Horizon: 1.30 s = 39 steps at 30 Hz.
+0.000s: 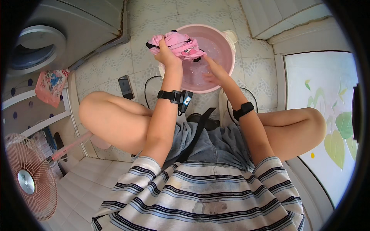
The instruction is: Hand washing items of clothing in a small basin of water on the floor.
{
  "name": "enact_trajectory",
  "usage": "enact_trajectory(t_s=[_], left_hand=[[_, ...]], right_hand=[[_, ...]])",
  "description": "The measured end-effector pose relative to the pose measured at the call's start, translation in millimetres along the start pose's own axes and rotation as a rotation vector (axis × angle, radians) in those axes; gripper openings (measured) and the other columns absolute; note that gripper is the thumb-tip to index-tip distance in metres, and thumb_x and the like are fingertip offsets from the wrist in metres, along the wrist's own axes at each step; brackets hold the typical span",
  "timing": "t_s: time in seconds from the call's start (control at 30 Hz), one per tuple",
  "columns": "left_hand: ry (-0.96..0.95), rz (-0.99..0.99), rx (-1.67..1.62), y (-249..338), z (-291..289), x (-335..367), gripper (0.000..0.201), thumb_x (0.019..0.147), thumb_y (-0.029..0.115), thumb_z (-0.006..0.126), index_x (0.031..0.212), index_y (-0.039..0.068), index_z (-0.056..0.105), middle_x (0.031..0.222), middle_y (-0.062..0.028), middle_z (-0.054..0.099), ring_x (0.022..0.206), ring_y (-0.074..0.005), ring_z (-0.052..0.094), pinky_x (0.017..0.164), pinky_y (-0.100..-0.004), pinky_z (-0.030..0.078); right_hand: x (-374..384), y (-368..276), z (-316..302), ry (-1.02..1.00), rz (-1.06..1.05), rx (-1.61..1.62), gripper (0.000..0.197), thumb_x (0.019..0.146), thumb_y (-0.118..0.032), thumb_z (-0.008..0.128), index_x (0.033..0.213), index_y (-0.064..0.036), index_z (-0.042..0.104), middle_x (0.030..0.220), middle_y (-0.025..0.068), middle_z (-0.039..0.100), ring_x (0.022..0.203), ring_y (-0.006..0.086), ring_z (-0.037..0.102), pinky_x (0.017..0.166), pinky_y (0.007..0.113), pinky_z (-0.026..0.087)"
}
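Note:
My left hand (166, 53) is closed around a bunched pink cloth (179, 45) with black trim and a small printed figure. The cloth is held over the left side of a pink basin (228, 63), which has water in it. My right hand (216, 73) is above the basin, to the right of the cloth, with its fingers apart. One of its fingertips reaches the cloth's right end; whether it presses on the cloth I cannot tell. Folds hide the cloth's full shape.
The basin stands on a tiled floor (150, 23) between my knees. A phone (125, 87) lies left of it. Black cables loop near both wrists. A front-loading washer (38, 46) is at far left, a pink fan (29, 181) at lower left, a leaf-patterned panel (308, 127) at right.

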<state>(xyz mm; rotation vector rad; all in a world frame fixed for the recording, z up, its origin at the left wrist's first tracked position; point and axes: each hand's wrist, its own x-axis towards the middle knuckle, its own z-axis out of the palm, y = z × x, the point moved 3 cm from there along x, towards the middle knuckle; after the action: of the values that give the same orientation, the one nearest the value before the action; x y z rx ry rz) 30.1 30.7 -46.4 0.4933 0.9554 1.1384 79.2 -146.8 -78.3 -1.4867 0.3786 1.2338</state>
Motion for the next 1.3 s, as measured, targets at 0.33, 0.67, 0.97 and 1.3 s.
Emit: enact_trajectory(t_s=[0.33,0.67,0.97,1.3], left_hand=[[-0.118,-0.367,0.01,-57,-7,-53,0.041,0.069,0.01,0.065,0.105,-0.004,0.052,0.1,-0.0087,0.056,0.09,-0.0198,0.057,0.078,-0.0326,0.048],[-0.405,-0.729,0.16,-72,-3,-66,0.03,0.075,0.016,0.059,0.1,0.001,0.055,0.098,-0.0104,0.059,0.092,-0.0211,0.057,0.083,-0.0335,0.045],[-0.486,-1.124,0.1,-58,-7,-68,0.031,0.081,0.027,0.055,0.106,0.007,0.055,0.11,-0.0127,0.057,0.105,-0.0283,0.052,0.095,-0.0455,0.039],[-0.412,-1.029,0.013,-58,-9,-47,0.044,0.078,0.046,0.059,0.106,0.012,0.053,0.108,-0.0118,0.055,0.105,-0.031,0.051,0.094,-0.048,0.039]], right_hand=[[4,-33,-4,-0.61,-0.234,0.845,0.05,0.087,-0.046,0.048,0.121,-0.0104,0.049,0.123,0.0104,0.051,0.112,0.0271,0.049,0.097,0.046,0.037],[16,-45,-60,-0.326,-0.36,0.667,0.041,0.084,-0.031,0.055,0.116,-0.0058,0.051,0.117,0.012,0.055,0.108,0.0271,0.051,0.096,0.043,0.038],[-18,-61,-41,-0.292,-0.29,0.671,0.038,0.064,-0.016,0.052,0.099,-0.001,0.056,0.101,0.0135,0.059,0.097,0.0277,0.055,0.09,0.038,0.043],[25,-17,-27,-0.269,-0.264,0.66,0.021,0.065,-0.016,0.05,0.08,-0.0026,0.058,0.084,0.0109,0.06,0.079,0.0229,0.057,0.077,0.031,0.046]])
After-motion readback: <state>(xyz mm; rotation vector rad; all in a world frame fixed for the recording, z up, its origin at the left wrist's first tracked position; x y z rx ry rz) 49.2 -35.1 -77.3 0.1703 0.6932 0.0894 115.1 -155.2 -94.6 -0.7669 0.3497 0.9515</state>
